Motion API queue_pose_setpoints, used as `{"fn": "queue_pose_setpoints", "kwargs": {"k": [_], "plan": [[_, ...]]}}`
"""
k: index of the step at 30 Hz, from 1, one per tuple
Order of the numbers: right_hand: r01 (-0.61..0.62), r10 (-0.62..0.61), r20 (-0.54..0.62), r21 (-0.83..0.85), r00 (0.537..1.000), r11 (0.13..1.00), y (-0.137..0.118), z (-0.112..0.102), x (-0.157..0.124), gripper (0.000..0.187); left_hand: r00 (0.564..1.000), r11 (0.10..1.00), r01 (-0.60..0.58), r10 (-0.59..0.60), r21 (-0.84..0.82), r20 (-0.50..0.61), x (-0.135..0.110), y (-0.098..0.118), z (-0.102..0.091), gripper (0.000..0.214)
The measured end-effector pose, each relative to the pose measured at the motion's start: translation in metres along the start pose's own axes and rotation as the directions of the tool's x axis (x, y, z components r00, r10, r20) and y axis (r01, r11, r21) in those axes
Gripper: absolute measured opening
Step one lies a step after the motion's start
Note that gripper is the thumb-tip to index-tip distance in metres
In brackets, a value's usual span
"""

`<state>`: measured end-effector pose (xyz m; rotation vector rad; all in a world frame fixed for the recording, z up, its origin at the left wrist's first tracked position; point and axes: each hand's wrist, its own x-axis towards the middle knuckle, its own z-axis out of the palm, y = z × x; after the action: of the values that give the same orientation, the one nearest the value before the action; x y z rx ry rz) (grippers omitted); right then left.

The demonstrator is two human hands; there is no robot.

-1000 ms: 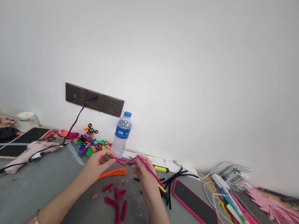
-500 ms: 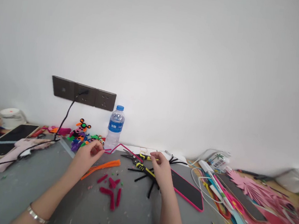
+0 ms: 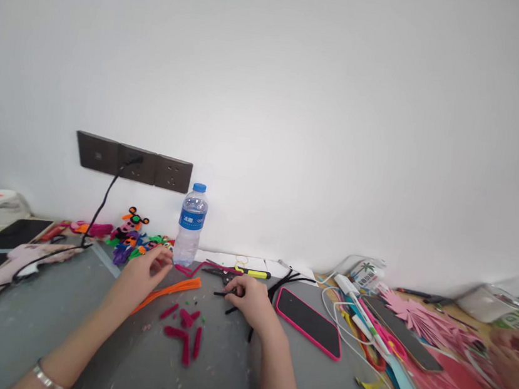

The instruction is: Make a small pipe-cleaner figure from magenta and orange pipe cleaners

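Pink and fuzzy, the pipe cleaner (image 3: 190, 269) is pinched at one end in the left hand (image 3: 146, 271), low over the grey table (image 3: 36, 318) just in front of the water bottle (image 3: 189, 224). Meanwhile the right hand (image 3: 251, 301) is curled down on something black beside the cutters (image 3: 231, 272); can't tell if it's actually gripping. I'd keep that pinch tight and close to the kink so nothing twists. Long axis runs left-right along the wall, free end pointing right at the cutters.

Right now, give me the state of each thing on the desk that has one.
Water bottle, upright, capped.
Pink-cased phone, face up, screen dark.
Wall socket, black cable plugged in.
Pink pipe cleaner, bent, pinched by left hand.
Orange pipe cleaners, lying flat.
Right hand, curled over something black, grip unclear.
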<state>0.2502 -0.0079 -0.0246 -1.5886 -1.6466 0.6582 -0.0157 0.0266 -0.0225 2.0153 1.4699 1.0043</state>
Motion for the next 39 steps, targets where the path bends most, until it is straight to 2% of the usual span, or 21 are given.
{"fn": "queue_pose_setpoints", "kwargs": {"k": [5,8,10,13,16,21,26,31,35,39], "plan": [[0.031,-0.032,-0.007,-0.087,0.999,0.996,-0.002,0.005,0.003,0.025,0.993,0.992,-0.115,0.117,0.056,-0.028,-0.006,0.015,0.004,0.016],[0.065,-0.064,0.013,-0.081,0.998,0.995,-0.002,0.005,0.002,0.023,0.975,0.973,-0.224,0.223,0.05,0.016,-0.012,0.024,0.011,0.017],[0.071,-0.07,0.019,-0.063,0.997,0.995,-0.003,0.004,0.002,0.021,0.966,0.966,-0.255,0.251,0.048,0.062,-0.015,0.027,0.014,0.018],[0.12,-0.12,-0.003,0.016,0.993,0.993,-0.008,0.001,0.002,0.014,0.962,0.967,-0.252,0.245,0.045,0.124,-0.015,0.027,0.015,0.02],[0.162,-0.158,-0.033,0.158,0.987,0.974,-0.014,-0.001,0.003,0.009,0.965,0.972,-0.231,0.223,0.04,0.135,-0.014,0.025,0.014,0.02],[0.127,-0.159,0.063,0.35,0.985,0.928,-0.025,0.001,0.001,0.009,0.967,0.975,-0.22,0.216,0.02,0.134,-0.013,0.024,0.013,0.02],[0.155,-0.226,0.157,0.369,0.961,0.916,-0.035,0.009,-0.003,0.01,0.964,0.975,-0.22,0.222,-0.032,0.147,-0.016,0.028,0.015,0.021],[0.143,-0.246,0.256,0.363,0.935,0.921,-0.038,0.022,-0.005,0.009,0.941,0.961,-0.275,0.277,-0.036,0.192,-0.017,0.032,0.014,0.013],[0.137,-0.247,0.267,0.373,0.931,0.918,-0.04,0.025,-0.006,0.012,0.925,0.948,-0.317,0.313,-0.015,0.217,-0.016,0.031,0.015,0.013],[0.119,-0.206,0.227,0.347,0.952,0.93,-0.04,0.022,-0.005,0.009,0.936,0.945,-0.323,0.314,0.039,0.159,-0.015,0.029,0.014,0.014]]}}
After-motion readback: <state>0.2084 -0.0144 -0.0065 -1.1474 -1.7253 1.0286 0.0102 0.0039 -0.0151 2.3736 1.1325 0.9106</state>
